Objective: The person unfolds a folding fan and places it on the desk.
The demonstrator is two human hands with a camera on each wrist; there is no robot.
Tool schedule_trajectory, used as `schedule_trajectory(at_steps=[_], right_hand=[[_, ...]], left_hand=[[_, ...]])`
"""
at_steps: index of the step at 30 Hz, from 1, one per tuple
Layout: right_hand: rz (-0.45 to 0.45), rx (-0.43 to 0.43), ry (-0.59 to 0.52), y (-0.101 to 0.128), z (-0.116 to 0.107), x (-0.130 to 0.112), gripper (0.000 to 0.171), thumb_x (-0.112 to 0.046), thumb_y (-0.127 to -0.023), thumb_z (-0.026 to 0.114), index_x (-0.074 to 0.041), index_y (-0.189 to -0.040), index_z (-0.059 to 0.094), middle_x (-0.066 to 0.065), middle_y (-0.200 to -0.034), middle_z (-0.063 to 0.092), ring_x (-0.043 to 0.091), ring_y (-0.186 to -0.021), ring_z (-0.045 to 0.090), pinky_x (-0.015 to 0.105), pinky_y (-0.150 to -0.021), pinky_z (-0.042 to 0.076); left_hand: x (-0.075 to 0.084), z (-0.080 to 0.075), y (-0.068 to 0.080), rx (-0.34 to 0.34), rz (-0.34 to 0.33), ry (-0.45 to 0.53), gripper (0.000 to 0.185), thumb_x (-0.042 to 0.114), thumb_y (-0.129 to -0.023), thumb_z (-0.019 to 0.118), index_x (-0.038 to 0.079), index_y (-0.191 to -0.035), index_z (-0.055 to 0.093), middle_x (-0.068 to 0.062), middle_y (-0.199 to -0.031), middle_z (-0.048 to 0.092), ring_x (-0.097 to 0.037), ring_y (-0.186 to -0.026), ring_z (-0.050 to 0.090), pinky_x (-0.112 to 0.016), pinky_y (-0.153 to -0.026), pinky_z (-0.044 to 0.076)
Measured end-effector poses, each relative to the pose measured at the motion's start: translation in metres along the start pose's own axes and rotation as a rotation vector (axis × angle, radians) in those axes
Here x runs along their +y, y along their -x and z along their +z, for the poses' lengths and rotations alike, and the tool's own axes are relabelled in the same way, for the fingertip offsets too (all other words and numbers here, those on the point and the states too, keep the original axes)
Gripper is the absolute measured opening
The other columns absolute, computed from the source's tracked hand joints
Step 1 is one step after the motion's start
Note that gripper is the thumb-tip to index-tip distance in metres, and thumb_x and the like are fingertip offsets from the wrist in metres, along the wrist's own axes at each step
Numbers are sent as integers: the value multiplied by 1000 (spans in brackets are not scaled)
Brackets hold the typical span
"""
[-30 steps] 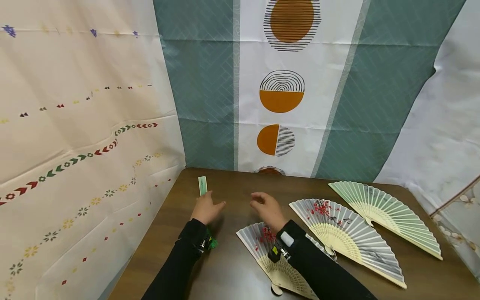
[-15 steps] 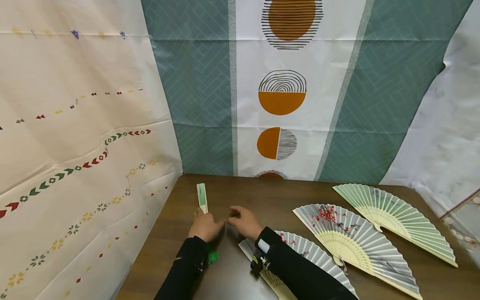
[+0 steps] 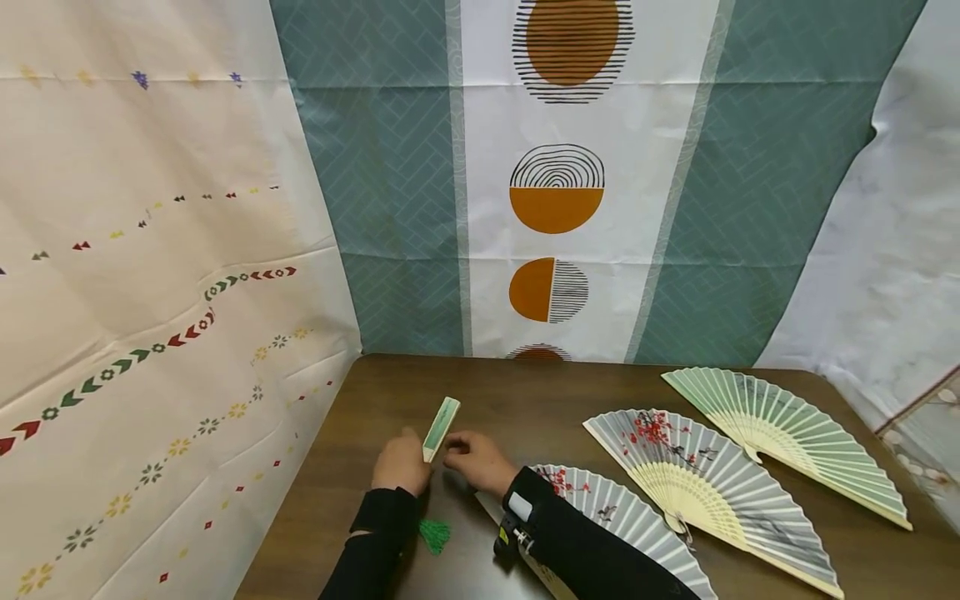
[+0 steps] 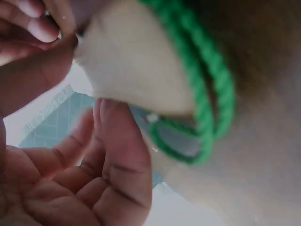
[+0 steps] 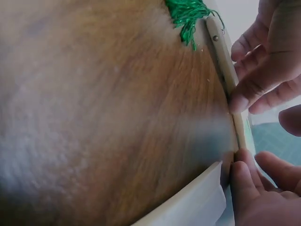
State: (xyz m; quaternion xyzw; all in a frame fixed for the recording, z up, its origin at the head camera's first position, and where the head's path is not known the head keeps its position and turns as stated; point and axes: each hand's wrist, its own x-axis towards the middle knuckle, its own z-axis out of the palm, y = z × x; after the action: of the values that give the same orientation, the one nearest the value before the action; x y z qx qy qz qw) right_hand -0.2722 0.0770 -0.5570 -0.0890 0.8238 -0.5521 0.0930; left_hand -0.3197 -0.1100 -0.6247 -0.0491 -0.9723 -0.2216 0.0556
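My left hand (image 3: 402, 464) grips a folded hand fan (image 3: 441, 429) with pale wooden sticks and a green outer face. Its upper end leans right in the head view. The left thumb (image 5: 241, 101) lies along the stick in the right wrist view. My right hand (image 3: 477, 460) meets the fan from the right, its fingertips (image 5: 242, 157) pinching the edge farther from the riveted end. A green tassel (image 3: 435, 536) hangs below the left hand, on a looped green cord (image 4: 202, 89). The lower part of the fan is hidden behind the left hand in the head view.
An open white fan with red blossoms (image 3: 611, 500) lies partly under my right forearm. Beyond it lie a second open blossom fan (image 3: 705, 475) and an open green fan (image 3: 787, 433). They rest on a brown wooden table (image 3: 375, 392), with hanging cloths (image 3: 397, 208) behind.
The folded fan has swung from leaning left to leaning right and come nearer. My right hand has moved left and down to meet it. The open fans lie as before.
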Motion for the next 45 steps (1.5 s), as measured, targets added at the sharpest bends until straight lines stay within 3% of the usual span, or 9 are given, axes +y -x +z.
schedule_trajectory(at_steps=[5, 9, 12, 15, 18, 25, 30, 38, 45], right_hand=[[0, -14, -42, 3, 2, 0, 48, -9, -104, 69, 12, -147, 66, 33, -142, 73, 49, -134, 71, 49, -109, 64], [28, 3, -89, 8, -8, -8, 53, -13, -105, 69, 10, -152, 63, 31, -151, 69, 41, -127, 72, 43, -100, 65], [19, 56, -166, 12, -21, -18, 55, -15, -106, 68, 11, -154, 60, 32, -153, 67, 35, -124, 73, 40, -98, 66], [-12, 111, -289, 21, -38, -29, 54, -17, -113, 63, 13, -158, 56, 35, -152, 67, 42, -129, 76, 52, -107, 68], [-33, 151, -356, 34, -59, -37, 51, -20, -119, 59, 11, -158, 56, 35, -146, 70, 43, -127, 78, 61, -109, 67], [-3, 233, -342, 63, -94, -32, 37, -17, -120, 60, 9, -143, 70, 28, -128, 81, 26, -110, 85, 32, -86, 73], [43, 316, -333, 76, -113, -23, 33, -16, -119, 63, 8, -137, 74, 23, -118, 84, 26, -105, 86, 30, -80, 73], [92, 318, -375, 82, -132, 3, 38, -22, -118, 65, 6, -143, 73, 15, -120, 85, 11, -96, 84, 27, -80, 72], [87, 272, -398, 81, -135, 11, 39, -23, -119, 64, 11, -137, 73, 8, -111, 84, 9, -93, 82, 24, -81, 71]], left_hand=[[-10, -14, 0, -166, -33, 113, 25, 20, -97, 86, 4, -100, 68, -11, -82, 69, -29, -71, 67, -44, -63, 56], [-8, -25, 0, -179, 30, 265, 16, 22, -106, 79, 6, -105, 75, -2, -84, 69, -18, -72, 62, -33, -65, 50], [11, -48, 8, -181, 106, 516, 23, 21, -109, 77, -1, -116, 77, -10, -93, 77, -16, -79, 67, -30, -68, 54], [39, -72, 20, -260, 151, 788, 32, 17, -110, 77, -9, -127, 75, -20, -107, 82, -15, -86, 75, -29, -73, 60], [73, -84, 29, -341, 113, 931, 33, 10, -109, 77, -12, -133, 72, -25, -111, 83, -12, -89, 78, -27, -78, 62], [122, -74, 30, -421, 140, 940, 28, 8, -107, 80, -10, -127, 74, -24, -102, 85, -10, -80, 76, -27, -73, 63], [152, -64, 24, -426, 204, 883, 23, 9, -106, 82, -10, -118, 79, -27, -95, 84, -8, -73, 73, -26, -72, 61], [175, -46, 23, -487, 247, 936, 23, 8, -110, 74, -11, -123, 77, -33, -103, 82, -13, -80, 79, -23, -74, 64], [178, -39, 23, -479, 233, 923, 22, 6, -111, 73, -12, -123, 77, -33, -104, 82, -6, -77, 71, -23, -72, 59]])
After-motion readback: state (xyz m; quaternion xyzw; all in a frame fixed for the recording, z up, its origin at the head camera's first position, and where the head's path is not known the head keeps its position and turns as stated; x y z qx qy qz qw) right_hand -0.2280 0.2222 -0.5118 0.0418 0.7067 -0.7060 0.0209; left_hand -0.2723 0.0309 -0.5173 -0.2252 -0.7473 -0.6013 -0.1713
